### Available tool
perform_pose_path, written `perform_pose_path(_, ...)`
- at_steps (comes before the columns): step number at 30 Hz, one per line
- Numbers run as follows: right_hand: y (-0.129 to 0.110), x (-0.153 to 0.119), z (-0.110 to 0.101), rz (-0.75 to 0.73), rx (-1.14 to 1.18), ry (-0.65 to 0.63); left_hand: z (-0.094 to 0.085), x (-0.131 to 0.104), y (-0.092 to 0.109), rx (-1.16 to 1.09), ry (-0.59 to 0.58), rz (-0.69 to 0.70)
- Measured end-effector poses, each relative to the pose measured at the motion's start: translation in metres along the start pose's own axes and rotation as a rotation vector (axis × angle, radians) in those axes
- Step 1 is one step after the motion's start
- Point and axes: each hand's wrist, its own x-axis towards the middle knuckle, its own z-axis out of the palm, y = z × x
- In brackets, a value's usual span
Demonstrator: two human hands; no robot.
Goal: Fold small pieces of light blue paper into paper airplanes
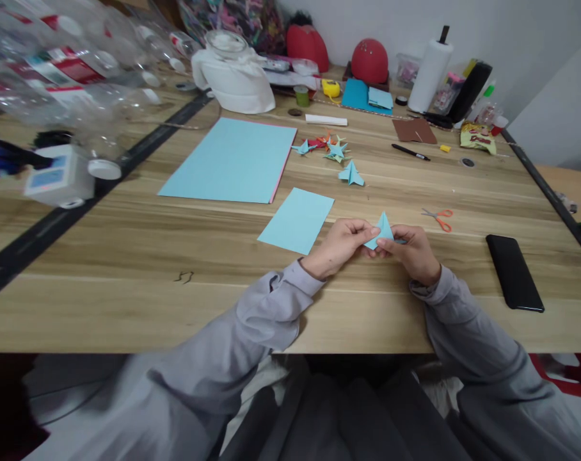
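A small folded light-blue paper [384, 228] with a pointed top is pinched between both my hands, just above the wooden table. My left hand [341, 244] grips its left side, thumb on the front face. From the right, my right hand [414, 251] holds the lower right part, its thumb also on the front. The fingers behind the paper are partly hidden. To the left lies a flat light-blue sheet [297, 220], and beyond it a larger stack of blue sheets [233, 160]. A folded blue paper figure [352, 173] rests past my hands, near several small coloured ones [335, 150].
Orange-handled scissors [441, 218] and a black phone [514, 272] lie at the right. A black pen [410, 152] and brown paper [414, 130] are farther back. Plastic bottles [79, 96] crowd the left, beside a white box [63, 176]. A paper roll [430, 77] stands at the back.
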Motion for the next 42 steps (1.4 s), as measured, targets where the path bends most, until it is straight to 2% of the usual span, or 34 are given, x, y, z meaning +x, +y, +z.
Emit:
perform_pose_path(5, 0.003, 0.001, 0.001, 0.032, 0.096, 0.059, 0.001, 0.001, -0.002, -0.033, 0.087, -0.003)
perform_pose_path(9, 0.006, 0.003, 0.002, 0.073, 0.188, 0.112, 0.001, 0.001, -0.003, 0.026, 0.062, 0.016)
perform_pose_path(15, 0.005, 0.004, 0.002, 0.121, 0.195, 0.086, 0.001, 0.000, -0.004, 0.091, 0.059, 0.015)
perform_pose_path(21, 0.007, 0.006, 0.002, 0.077, 0.119, 0.078, 0.001, 0.001, -0.008, 0.156, 0.042, 0.022)
perform_pose_path(29, 0.010, 0.005, 0.003, 0.101, 0.216, 0.002, 0.002, 0.001, -0.004, 0.157, -0.044, 0.115)
perform_pose_path(35, 0.004, 0.003, 0.005, 0.163, 0.372, -0.080, 0.000, -0.001, 0.000, 0.072, -0.102, 0.080)
perform_pose_path(42, 0.000, 0.004, 0.006, 0.158, 0.392, -0.027, -0.001, 0.001, -0.003, 0.067, -0.048, 0.096)
